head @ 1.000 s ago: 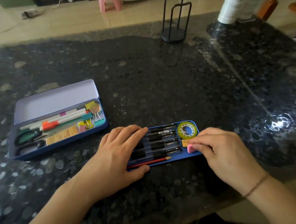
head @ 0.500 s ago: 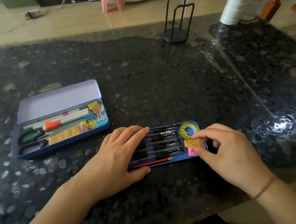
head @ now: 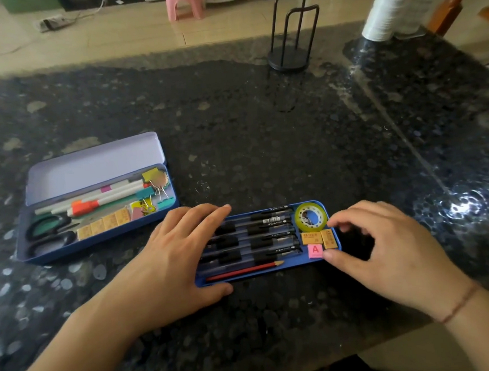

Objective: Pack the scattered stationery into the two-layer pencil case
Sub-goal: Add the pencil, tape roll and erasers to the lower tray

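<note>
The blue inner tray [head: 333, 258] lies near the table's front edge, long axis running 9 to 3 o'clock, between both hands. The left hand [head: 176, 258] lies flat, fingers straight, across the black pens [head: 258, 236] at its 9 o'clock end. The right hand [head: 386, 250], loosely curled and holding nothing, brackets the 3 o'clock end, thumb at the pink eraser [head: 315, 250]. Tape roll [head: 310, 217], orange erasers [head: 319, 238] and red pencil [head: 243, 271] fill the tray. At 10 o'clock, the open pencil case [head: 96, 242] holds scissors [head: 48, 231], markers [head: 99, 199] and clips [head: 157, 182].

Dark speckled table [head: 263, 143] bears pencil case [head: 96, 242], tray [head: 261, 274], black stand [head: 289, 57].
</note>
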The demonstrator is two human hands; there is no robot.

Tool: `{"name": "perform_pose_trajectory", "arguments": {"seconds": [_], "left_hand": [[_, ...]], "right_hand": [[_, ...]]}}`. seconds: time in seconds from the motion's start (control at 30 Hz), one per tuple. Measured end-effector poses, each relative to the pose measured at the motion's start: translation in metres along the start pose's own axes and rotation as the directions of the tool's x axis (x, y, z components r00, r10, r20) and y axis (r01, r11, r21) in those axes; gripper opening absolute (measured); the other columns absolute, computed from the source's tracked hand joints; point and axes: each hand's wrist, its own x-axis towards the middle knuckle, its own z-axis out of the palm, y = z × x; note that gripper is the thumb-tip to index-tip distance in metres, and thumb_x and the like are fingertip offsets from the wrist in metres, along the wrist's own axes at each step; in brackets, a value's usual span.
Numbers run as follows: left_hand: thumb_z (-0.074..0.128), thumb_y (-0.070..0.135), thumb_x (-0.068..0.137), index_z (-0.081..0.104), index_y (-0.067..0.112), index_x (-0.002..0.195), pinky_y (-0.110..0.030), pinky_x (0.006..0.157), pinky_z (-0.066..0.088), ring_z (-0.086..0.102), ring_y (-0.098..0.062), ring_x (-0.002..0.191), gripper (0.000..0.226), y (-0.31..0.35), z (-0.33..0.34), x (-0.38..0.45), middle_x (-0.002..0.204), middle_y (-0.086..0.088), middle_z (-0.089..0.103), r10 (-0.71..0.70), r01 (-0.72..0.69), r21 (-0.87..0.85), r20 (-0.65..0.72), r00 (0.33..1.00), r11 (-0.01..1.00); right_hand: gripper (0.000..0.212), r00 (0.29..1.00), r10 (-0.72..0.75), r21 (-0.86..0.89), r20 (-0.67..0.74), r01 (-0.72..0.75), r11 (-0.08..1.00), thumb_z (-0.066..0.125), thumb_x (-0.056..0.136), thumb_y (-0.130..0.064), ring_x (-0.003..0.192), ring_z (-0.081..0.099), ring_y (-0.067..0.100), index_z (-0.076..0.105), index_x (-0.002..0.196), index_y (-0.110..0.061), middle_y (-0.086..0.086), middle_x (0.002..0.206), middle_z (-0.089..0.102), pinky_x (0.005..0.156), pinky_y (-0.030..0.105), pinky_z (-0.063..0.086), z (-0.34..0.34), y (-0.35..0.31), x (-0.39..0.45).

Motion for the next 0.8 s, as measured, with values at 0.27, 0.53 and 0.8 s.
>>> {"name": "perform_pose_trajectory", "arguments": {"seconds": [0.27,0.53,0.8], "left_hand": [[0.06,0.072,0.067,0.001,0.043,0.147,-0.022,0.107,0.019,0.021,-0.002,0.129,0.103,0.0,-0.001,0.0,0.145,0.019,0.028,-0.025,0.025,-0.002,0.008,1.0,1.0],[0.06,0.07,0.07,-0.002,0.043,0.146,-0.022,0.108,0.019,0.018,0.0,0.129,0.103,0.001,-0.002,0.001,0.146,0.02,0.024,-0.031,0.031,-0.004,0.026,0.999,1.0],[0.06,0.07,0.07,-0.004,0.044,0.146,-0.027,0.111,0.022,0.017,-0.002,0.131,0.102,0.002,-0.004,0.001,0.147,0.02,0.022,-0.036,0.037,-0.017,0.043,0.998,0.999]], "right_hand": [[0.038,0.994,-0.109,0.034,0.026,0.108,0.994,0.045,0.084,-0.059,0.09,0.047,0.003,0.065,0.11,-0.04,-0.022,0.092,0.048,0.067,0.03,0.051,0.01,-0.008,0.0],[0.029,0.999,-0.023,0.087,0.041,0.019,0.996,0.06,0.081,-0.047,0.097,0.05,0.002,0.066,0.108,-0.039,-0.018,0.098,0.054,0.075,0.027,0.051,0.02,-0.014,0.008],[0.021,0.998,0.056,0.194,0.017,-0.058,0.979,0.073,0.079,-0.025,0.09,0.056,0.001,0.069,0.098,-0.033,-0.018,0.095,0.056,0.076,0.021,0.051,0.022,-0.016,0.012]]}}
